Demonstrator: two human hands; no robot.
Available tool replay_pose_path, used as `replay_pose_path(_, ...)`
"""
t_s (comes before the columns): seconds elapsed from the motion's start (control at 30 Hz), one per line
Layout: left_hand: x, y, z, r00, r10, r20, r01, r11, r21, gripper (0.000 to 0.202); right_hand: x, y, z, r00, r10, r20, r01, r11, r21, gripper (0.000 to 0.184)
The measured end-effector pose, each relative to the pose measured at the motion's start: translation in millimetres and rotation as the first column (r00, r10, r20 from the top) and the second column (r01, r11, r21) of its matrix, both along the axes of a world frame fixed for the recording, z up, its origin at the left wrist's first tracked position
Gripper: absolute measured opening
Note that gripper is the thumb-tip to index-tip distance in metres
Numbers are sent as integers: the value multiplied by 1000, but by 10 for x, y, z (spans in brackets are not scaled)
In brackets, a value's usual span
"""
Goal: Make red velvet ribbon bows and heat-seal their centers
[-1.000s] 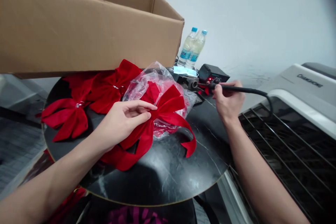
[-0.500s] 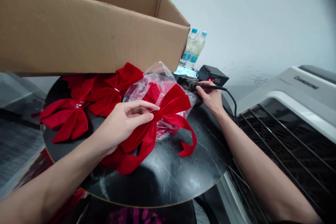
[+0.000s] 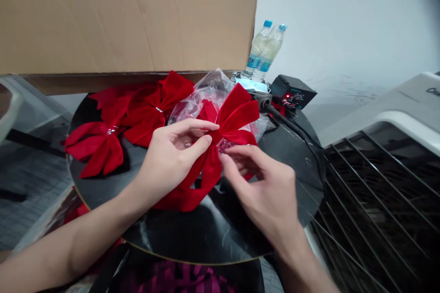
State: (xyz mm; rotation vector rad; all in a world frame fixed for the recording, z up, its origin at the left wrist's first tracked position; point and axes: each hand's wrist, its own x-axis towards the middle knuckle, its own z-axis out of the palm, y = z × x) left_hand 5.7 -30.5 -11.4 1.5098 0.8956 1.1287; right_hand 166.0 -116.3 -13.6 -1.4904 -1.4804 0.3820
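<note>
My left hand [image 3: 175,158] grips the knot of a red velvet bow [image 3: 237,114], which lies over a crumpled clear plastic bag [image 3: 206,96]. My right hand [image 3: 261,187] pinches the same bow near its centre, its fingertips beside my left thumb. Its ribbon tails hang down towards me on the round black marble table [image 3: 192,233]. Two more red velvet bows [image 3: 151,116] [image 3: 99,144] lie to the left, each with a small metal tie at its centre. A black-handled corded tool [image 3: 282,116] rests beyond the bow, touching neither hand.
A cardboard box [image 3: 120,23] overhangs the table's far left. Behind the tool stand a black control box [image 3: 292,91] with a red light and two water bottles [image 3: 264,48]. A grey appliance with a metal grille [image 3: 378,192] sits to the right.
My right hand no longer holds the black-handled tool, which now rests on the table. That hand has moved left onto the bow. The view has tilted down.
</note>
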Motion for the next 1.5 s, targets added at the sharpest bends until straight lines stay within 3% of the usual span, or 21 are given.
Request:
replay_pose_path(0.1,0,-26,-7,1000,2,19,-2,1000,7,19,-185,91,-64,997,1,75,-8,995,99,10)
replay_pose_path(0.23,-2,-53,-11,998,17,56,-17,1000,4,18,-164,132,-91,988,-73,135,52,986,160,8)
replay_pose_path(0.3,6,-67,-6,993,21,112,-13,998,-64,18,-165,116,-89,995,-89,44,83,990,112,4)
replay_pose_path(0.37,18,-79,0,980,23,198,13,984,-176,18,-179,102,-86,986,-84,-148,85,996,2,6)
replay_pose_path(0.47,31,-90,5,960,18,278,71,949,-307,19,-178,96,-85,901,-57,-430,-32,980,-196,20)
replay_pose_path(0.53,33,-90,1,961,11,275,78,948,-309,19,-151,96,-87,871,-19,-490,-125,958,-259,27)
replay_pose_path(0.63,26,-85,-10,973,29,230,21,977,-210,19,-105,97,-95,919,5,-395,-89,977,-195,23)
replay_pose_path(0.73,19,-82,-20,980,37,198,-11,991,-132,19,-105,107,-107,984,-35,-175,34,999,-5,10)
replay_pose_path(0.8,18,-86,-21,978,33,207,-8,993,-118,18,-139,115,-116,998,-44,-51,48,995,86,7)
replay_pose_path(0.9,17,-91,-16,970,24,242,13,989,-149,17,-189,99,-127,999,-39,-29,42,995,85,5)
replay_pose_path(0.97,12,-84,-10,969,23,246,21,984,-175,16,-163,53,-120,995,20,-99,-23,999,-26,5)
replay_pose_path(1.07,-11,-43,-6,969,67,237,-22,982,-189,16,54,-30,-87,958,103,-269,-173,953,-249,9)
replay_pose_path(1.2,-62,33,-13,967,85,241,-22,967,-252,22,607,62,-86,864,-101,-493,-61,952,-301,28)
replay_pose_path(1.3,-89,58,-13,965,59,257,14,963,-270,24,981,387,-180,803,-160,-575,-23,954,-298,33)
replay_pose_path(1.4,-96,61,-5,960,43,277,37,960,-278,21,1183,799,-312,747,-243,-618,58,951,-304,22)
replay_pose_path(1.5,-93,62,0,963,46,266,34,958,-286,20,1260,1100,-403,699,-320,-640,170,943,-285,36)
